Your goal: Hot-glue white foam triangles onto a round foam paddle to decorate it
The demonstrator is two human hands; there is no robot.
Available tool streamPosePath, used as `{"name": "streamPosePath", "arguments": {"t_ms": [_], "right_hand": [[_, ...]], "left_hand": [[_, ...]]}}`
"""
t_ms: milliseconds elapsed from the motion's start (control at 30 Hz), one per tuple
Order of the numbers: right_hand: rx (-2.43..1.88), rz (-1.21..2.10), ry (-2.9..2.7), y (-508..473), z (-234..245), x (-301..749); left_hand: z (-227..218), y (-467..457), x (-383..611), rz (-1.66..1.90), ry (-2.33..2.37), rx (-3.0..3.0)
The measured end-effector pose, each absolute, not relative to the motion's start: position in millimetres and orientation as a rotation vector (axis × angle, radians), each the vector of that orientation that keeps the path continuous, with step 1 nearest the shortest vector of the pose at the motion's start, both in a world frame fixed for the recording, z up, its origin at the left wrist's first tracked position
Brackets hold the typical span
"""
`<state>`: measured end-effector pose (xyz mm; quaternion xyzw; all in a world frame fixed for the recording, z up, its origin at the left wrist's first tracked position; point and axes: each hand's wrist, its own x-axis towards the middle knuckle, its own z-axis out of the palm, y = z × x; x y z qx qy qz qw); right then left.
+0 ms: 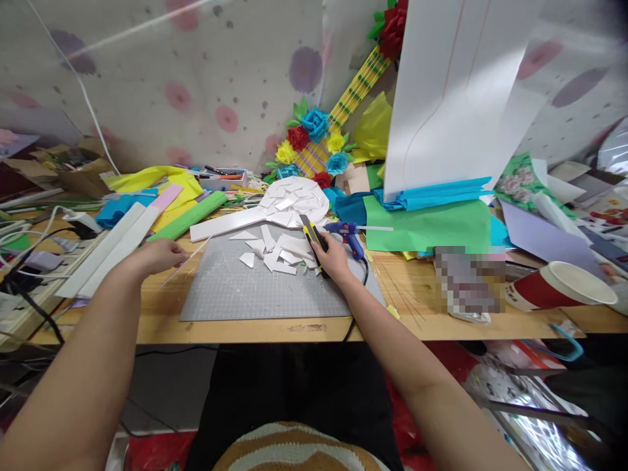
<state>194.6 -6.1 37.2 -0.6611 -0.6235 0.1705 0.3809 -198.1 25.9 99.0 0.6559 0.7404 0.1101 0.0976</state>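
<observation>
White board, apparently foam-cored, forms the round-ended assembly [294, 193] at the far edge of the cutting mat [230, 294]. Expect low weight and good stiffness, with a risk of snapping where the long arm joins; support both parts when lifting.

Grip status: the right hand [336, 258] is wrapped round a utility knife [311, 234] over the right half of the mat, blade exposed and directed toward the far edge. Hold this rigid tool by its body only. The left hand [164, 255], just off the mat's left edge, pinches a thin pale strip [200, 247], probably flexible and easily bent; grasp lightly.

Loose offcuts [284, 267] lie on the mat; take them by their faces, since edges may crush. Caution: grip the glue gun [346, 229], at the mat's far right corner, by its handle; its nozzle may be hot.
</observation>
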Motion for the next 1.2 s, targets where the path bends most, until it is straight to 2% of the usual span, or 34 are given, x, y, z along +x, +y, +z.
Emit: {"name": "streamPosePath", "arguments": {"t_ms": [100,367,500,633,800,1200], "right_hand": [[-1.620,0.422,-1.550,-4.5,34.0,193.6],[-1.626,0.665,-1.510,-4.4,44.8,186.5],[-1.602,0.757,-1.520,-2.1,52.7,178.1],[-1.517,0.920,-1.512,2.2,58.5,165.1],[-1.347,0.919,-1.598,9.6,58.6,156.4],[-1.246,1.013,-1.693,17.8,56.3,154.6]], "left_hand": [[106.1,25.9,-149.9,0.118,1.993,1.946],[80.8,22.8,-26.7,0.427,1.758,2.211],[73.0,21.3,-5.5,0.762,1.613,2.091],[66.5,20.8,22.1,0.998,1.380,1.562],[57.7,15.0,42.7,1.084,1.235,1.201],[61.1,15.8,41.8,1.093,1.296,1.124]]}}
